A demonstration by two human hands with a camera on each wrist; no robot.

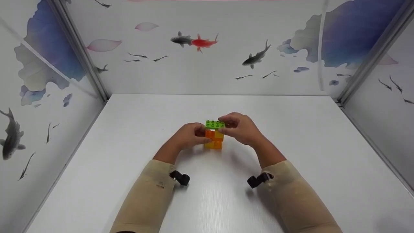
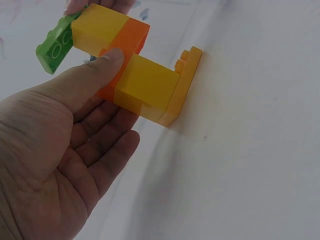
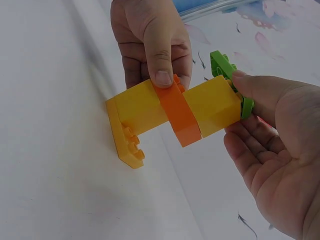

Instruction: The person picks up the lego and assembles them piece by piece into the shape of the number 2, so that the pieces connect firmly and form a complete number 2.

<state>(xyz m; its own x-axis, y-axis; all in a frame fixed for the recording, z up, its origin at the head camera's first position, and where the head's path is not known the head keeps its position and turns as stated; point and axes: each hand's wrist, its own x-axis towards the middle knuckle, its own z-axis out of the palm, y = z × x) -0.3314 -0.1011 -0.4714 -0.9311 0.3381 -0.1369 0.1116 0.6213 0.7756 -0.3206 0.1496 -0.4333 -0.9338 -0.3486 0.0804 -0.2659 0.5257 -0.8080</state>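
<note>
A tower of toy building bricks stands at mid-table. At its foot lies a flat light-orange brick [image 3: 116,135] with studs showing at one end; above it come a yellow brick [image 2: 147,82], a flat orange brick [image 3: 180,117] and another yellow brick [image 3: 212,105]. My left hand [image 1: 190,136] pinches the tower around the flat orange brick, thumb on its near face. With thumb and fingers my right hand [image 1: 241,127] holds a green studded brick [image 1: 213,124] at the tower's top. The green brick sits tilted against the upper yellow brick, its hollow underside partly showing in the left wrist view.
The white table [image 1: 136,123] spreads around the tower, with upright panels [image 1: 207,74] painted with fish and petals along its back and sides. Black wrist cameras are strapped over both beige sleeves [image 1: 145,191].
</note>
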